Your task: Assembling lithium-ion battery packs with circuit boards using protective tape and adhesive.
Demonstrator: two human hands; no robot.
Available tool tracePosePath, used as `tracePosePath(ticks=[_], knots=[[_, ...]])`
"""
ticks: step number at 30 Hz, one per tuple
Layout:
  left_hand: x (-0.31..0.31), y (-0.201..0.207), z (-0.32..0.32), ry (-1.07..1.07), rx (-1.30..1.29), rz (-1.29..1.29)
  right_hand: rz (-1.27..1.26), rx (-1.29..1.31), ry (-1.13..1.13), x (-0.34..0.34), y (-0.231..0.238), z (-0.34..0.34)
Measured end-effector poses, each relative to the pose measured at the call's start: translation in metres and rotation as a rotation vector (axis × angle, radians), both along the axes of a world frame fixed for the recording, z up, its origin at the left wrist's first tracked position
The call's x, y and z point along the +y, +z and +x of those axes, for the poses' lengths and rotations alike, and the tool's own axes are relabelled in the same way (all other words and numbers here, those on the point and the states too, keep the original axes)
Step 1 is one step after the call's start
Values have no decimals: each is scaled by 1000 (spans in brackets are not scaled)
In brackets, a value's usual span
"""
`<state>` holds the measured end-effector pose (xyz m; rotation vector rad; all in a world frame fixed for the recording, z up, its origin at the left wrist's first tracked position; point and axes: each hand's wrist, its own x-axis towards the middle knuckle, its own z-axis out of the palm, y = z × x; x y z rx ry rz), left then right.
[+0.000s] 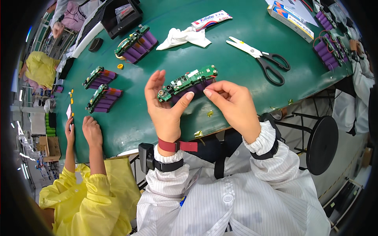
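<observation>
A battery pack (191, 80), purple cells topped by a long green circuit board, is held up over the near part of the table. My left hand (165, 114) grips it at the left end, thumb against the cells and fingers behind, with a red wrist strap (168, 146) below. At the pack's right end, my right hand (235, 105) has thumb and forefinger pinched together beside the cells. A thin red wire shows near those fingertips; whatever they pinch is too small to make out.
Scissors (256, 55), a white cloth (183, 38) and a glue tube (212, 20) lie beyond my hands on the green table (165, 61). More packs (138, 45) stand left and far right. At left, a co-worker's hand (92, 131) rests on the table. A black stool (322, 145) stands right.
</observation>
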<state>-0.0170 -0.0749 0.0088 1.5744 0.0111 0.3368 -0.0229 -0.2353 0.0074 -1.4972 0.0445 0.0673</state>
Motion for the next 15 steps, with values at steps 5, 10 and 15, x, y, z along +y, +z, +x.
tracePosePath(ticks=[5,10,15], knots=[[-15,3,1,98,3,0,98,5,-36,10,-8,-3],[-27,5,3,200,-46,-51,153,42,-38,13,-7,-1],[-26,4,2,298,-78,-32,95,-54,-41,21,-15,2]])
